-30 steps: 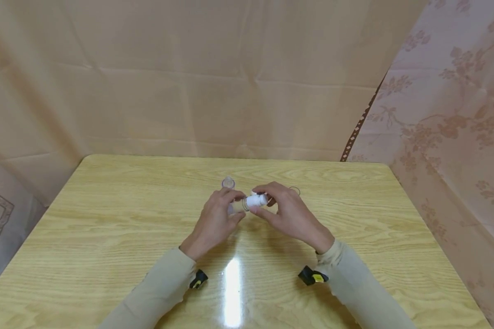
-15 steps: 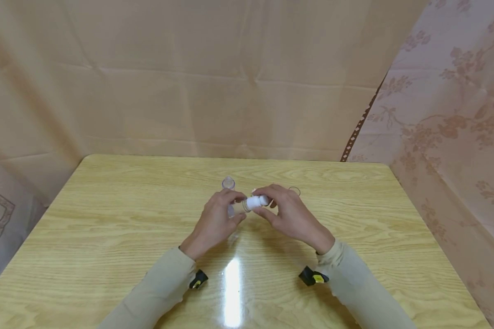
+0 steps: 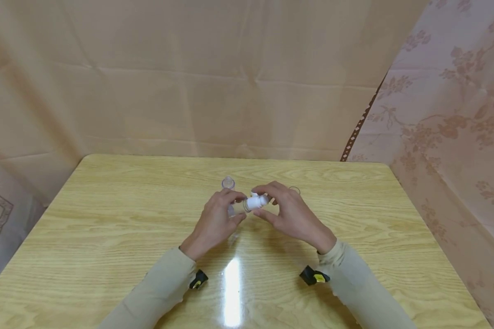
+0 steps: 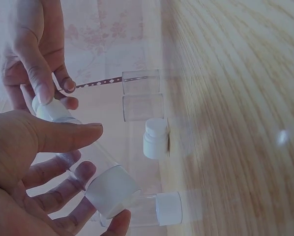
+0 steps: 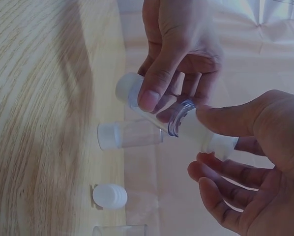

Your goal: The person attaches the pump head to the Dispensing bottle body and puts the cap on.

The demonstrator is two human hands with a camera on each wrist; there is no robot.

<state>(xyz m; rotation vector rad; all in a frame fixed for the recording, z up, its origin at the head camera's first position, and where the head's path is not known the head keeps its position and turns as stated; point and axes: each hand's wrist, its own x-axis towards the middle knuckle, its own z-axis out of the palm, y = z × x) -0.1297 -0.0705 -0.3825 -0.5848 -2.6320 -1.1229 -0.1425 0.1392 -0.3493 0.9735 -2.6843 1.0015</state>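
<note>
My left hand (image 3: pixel 217 221) holds a small clear bottle (image 5: pixel 154 119) by its body, thumb on one side and fingers on the other. The bottle is tilted above the table, its white base (image 4: pixel 112 191) toward the left. At its other end is a white pump-like top (image 3: pixel 255 201). My right hand (image 3: pixel 288 212) pinches this top, thumb against the white collar (image 5: pixel 192 129) in the right wrist view, its other fingers curved beneath. Behind the hands stands a similar clear bottle (image 3: pixel 228 183) with a white base (image 4: pixel 168 208).
A small white piece, ridged and rounded (image 5: pixel 110 196), stands on the wood-grain table (image 3: pixel 107 228). Clear cylinders (image 4: pixel 142 107) stand beyond it, one showing as a thin ring (image 3: pixel 295 189) behind my right hand. Cloth hangs (image 3: pixel 230 91) along the table's far edge.
The right thumb and fingers shift slightly around the white top, the thumb moving a little lower. The left hand and the bottle stay almost in place.
</note>
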